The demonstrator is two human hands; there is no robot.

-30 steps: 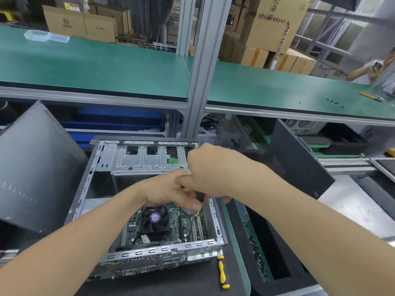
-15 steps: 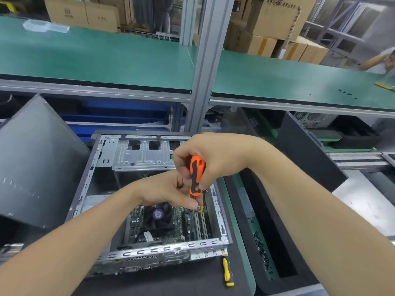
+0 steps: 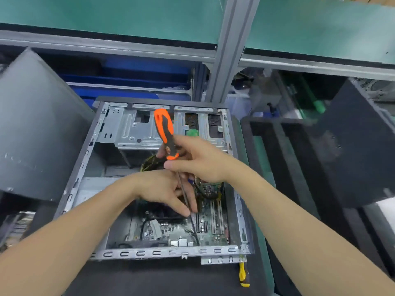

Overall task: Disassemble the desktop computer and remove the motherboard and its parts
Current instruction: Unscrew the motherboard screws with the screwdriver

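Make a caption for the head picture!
Right hand holds an orange screwdriver over the motherboard; left hand pinches its shaft.

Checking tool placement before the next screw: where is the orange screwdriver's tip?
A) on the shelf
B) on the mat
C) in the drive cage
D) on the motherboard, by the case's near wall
D: held by the right hand, the screwdriver slants down and its shaft ends on the motherboard just inside the near wall of the case.
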